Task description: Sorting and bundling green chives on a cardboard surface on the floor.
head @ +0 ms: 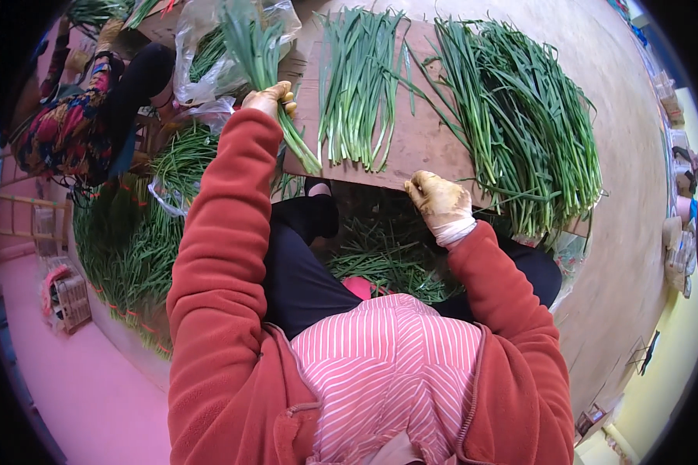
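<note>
My left hand [273, 100], in a stained pale glove, grips a bunch of green garlic chives [255, 55] near its pale stem ends, at the left edge of a wooden board [419, 145]. A thin layer of chives [358, 93] lies on the board's middle, stems towards me. At the board's near edge is my right hand [439, 200], also in a stained glove, with its fingers curled; whether anything small is between them cannot be told. A large heap of chives [517, 122] covers the board's right side, some of its leaves straying across the wood.
Clear plastic bags [200, 75] with chives stand behind my left arm. Bundles tied with red bands [128, 261] lie at the left. Another person [70, 128] sits at the upper left. Loose leaves [384, 256] lie on the floor between my legs. A crate [70, 299] stands far left.
</note>
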